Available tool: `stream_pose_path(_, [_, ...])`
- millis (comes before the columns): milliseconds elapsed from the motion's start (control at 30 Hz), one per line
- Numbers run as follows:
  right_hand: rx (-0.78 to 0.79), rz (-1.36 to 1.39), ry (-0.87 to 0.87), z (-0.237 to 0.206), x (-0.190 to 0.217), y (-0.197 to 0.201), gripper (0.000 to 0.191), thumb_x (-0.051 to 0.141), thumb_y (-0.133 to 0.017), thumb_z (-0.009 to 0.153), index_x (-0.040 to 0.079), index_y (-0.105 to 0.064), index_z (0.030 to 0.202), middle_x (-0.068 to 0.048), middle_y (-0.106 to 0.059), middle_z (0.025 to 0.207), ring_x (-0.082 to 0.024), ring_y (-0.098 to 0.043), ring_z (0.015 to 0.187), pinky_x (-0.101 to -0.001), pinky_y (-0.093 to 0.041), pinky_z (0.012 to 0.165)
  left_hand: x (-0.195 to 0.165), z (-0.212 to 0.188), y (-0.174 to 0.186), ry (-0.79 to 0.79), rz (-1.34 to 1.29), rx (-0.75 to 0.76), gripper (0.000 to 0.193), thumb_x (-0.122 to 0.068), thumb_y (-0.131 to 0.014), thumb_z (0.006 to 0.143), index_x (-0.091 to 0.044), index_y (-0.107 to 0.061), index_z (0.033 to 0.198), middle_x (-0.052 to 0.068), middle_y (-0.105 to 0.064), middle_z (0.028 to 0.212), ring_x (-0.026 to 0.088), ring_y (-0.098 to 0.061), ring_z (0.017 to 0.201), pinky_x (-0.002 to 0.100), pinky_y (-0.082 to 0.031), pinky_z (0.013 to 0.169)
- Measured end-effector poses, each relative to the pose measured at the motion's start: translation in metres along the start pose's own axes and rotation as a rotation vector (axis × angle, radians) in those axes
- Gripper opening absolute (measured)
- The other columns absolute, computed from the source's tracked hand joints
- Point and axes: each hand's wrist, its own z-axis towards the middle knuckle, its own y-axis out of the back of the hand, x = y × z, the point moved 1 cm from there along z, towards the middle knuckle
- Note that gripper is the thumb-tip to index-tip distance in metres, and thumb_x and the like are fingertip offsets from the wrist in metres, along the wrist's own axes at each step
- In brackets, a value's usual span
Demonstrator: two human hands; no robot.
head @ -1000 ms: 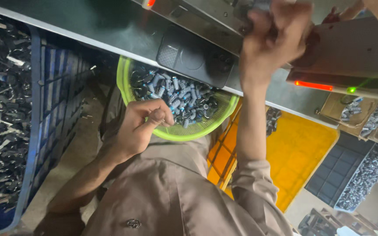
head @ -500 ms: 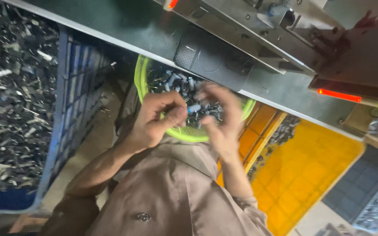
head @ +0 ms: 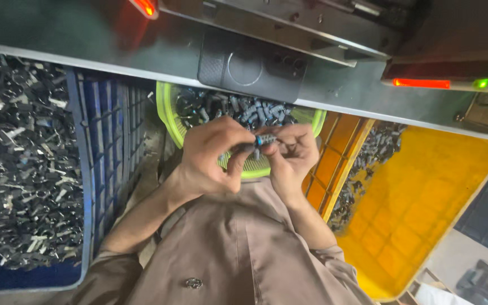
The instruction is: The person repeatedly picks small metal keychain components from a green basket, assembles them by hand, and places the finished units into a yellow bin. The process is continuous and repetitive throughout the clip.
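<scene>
— Across the top of the frame, what's that grey slab?

— A metal machine bench [head: 86, 42], with a red lamp [head: 145, 7] at the upper left, a red light bar [head: 422, 83] and a green light [head: 483, 83] at the upper right, and a dark phone [head: 249, 65] lying flat on it at centre.

— And below it?

— On the left side, a blue crate [head: 105, 141] heaped with dark metal scrap. On the lower right, a yellow crate [head: 425, 203] with a small drift of dark parts along its upper left wall. At centre, just under the bench edge, a green bowl [head: 168, 113] full of small dark cylindrical parts.

— Where are the hands?

— Both at frame centre, over the near rim of the bowl, above a brown shirt. The left hand [head: 210, 161] and right hand [head: 292, 155] meet with fingers curled closed, pinching a small part [head: 264, 139] between them; it is dark with a blue end.

— How would that part handle?

— I'd judge it light, rigid, likely metal or hard plastic, and smooth enough to slip. It's best pinched across its body by thumb and forefinger, as both hands do.
</scene>
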Motion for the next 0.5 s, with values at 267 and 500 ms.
stream_pose_path(267, [-0.104, 0.55, -0.347, 0.024, -0.021, -0.008, 0.037, 0.013, -0.08, 0.095, 0.007, -0.047, 0.108, -0.013, -0.067, 0.095, -0.021, -0.065, 0.079, -0.0323, -0.053, 0.069, -0.038, 0.011, 0.054, -0.185, -0.117, -0.19, 0.032, 0.002, -0.07, 0.073, -0.003, -0.068, 0.105, 0.011, -0.066, 0.092, 0.028, -0.067, 0.077, 0.039, -0.054, 0.066])
stream_pose_path(500, [-0.016, -0.03, 0.145, 0.065, 0.052, 0.005, 0.036, -0.01, -0.063, 0.087, 0.012, -0.046, 0.109, -0.015, -0.073, 0.096, -0.024, -0.07, 0.082, -0.0335, -0.059, 0.065, 0.01, -0.012, 0.068, 0.494, -0.852, -0.235, 0.027, -0.016, -0.074, 0.08, -0.004, -0.074, 0.105, 0.01, -0.072, 0.086, 0.026, -0.067, 0.072, 0.038, -0.054, 0.065])
